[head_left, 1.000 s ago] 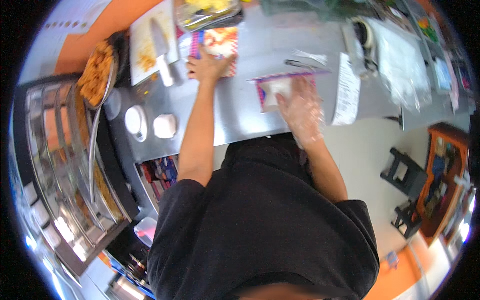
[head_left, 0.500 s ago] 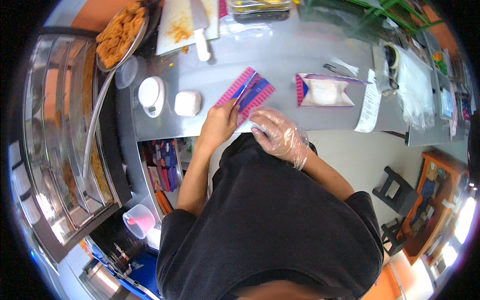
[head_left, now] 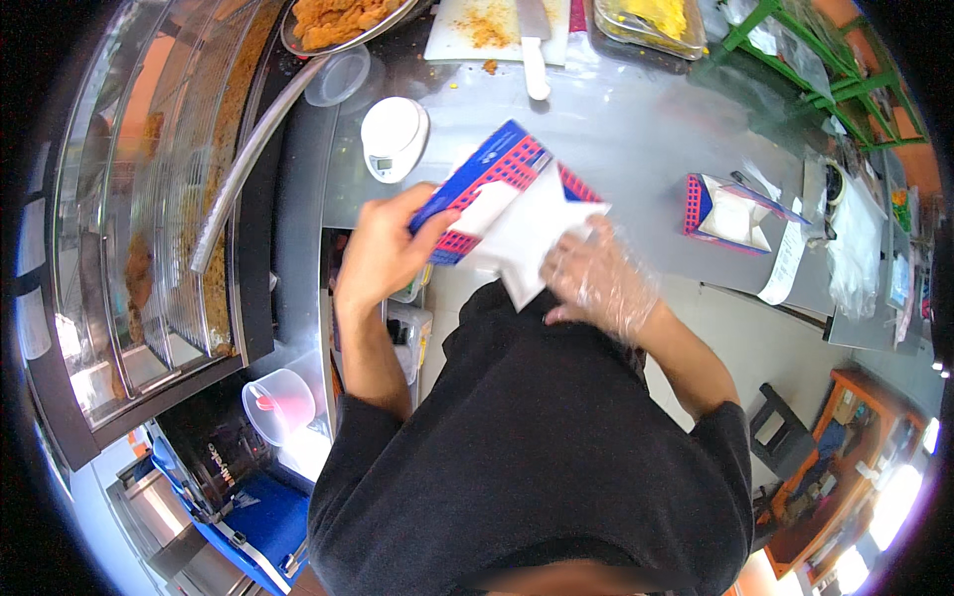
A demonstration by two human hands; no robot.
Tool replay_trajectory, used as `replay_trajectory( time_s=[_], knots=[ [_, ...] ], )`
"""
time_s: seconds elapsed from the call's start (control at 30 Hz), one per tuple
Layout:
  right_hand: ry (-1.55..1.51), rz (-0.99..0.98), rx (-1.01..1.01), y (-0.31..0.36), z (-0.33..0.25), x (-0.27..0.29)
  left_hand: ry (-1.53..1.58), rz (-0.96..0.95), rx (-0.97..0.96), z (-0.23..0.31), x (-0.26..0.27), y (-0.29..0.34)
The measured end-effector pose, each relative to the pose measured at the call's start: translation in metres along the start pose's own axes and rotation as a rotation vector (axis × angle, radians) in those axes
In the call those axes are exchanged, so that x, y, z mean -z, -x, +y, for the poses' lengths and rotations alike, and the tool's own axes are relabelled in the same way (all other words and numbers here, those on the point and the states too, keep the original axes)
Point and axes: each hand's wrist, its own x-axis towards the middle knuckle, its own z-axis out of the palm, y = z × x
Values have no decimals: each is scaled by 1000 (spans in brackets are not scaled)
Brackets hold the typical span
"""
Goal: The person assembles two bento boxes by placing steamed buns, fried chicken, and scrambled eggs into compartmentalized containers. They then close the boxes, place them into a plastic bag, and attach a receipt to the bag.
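A blue and pink patterned carton (head_left: pixel 497 159) stands opened out and tilted over the table's near edge. My bare left hand (head_left: pixel 388 243) grips its left side, thumb in front. A sheet of white paper (head_left: pixel 532 233) spreads from the carton's mouth, with a corner hanging toward my shirt. My right hand (head_left: pixel 601 278), in a clear plastic glove, lies against the paper's right side. Its fingers are apart and somewhat blurred by motion. To the right, a similar carton (head_left: pixel 735 214) lined with white paper rests on the table.
A white kitchen scale (head_left: pixel 396 139), a cutting board (head_left: pixel 457 40) with a knife (head_left: pixel 536 60), and a tray of yellow food (head_left: pixel 646 25) lie on the steel table. Left are a bowl of fried food (head_left: pixel 348 25) and a glass display case (head_left: pixel 179 219). A paper slip (head_left: pixel 785 263) lies right.
The flat folded carton in my left hand is now opened out. White paper has appeared at its mouth. The white block beside the scale is no longer visible. The view has shifted left.
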Motion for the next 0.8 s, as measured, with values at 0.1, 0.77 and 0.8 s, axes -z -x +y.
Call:
replay_trajectory(
  time_s=[0.1, 0.77, 0.8],
  knots=[
    [-14, 95, 169, -28, -34, -14, -8, 304, 323, -30, 15, 37],
    [-325, -93, 204, -145, -99, -57, -292, 324, 510, -164, -63, 188],
    [-209, 29, 324, -144, -88, -53, -142, 370, 542, -164, -52, 184]
  ],
)
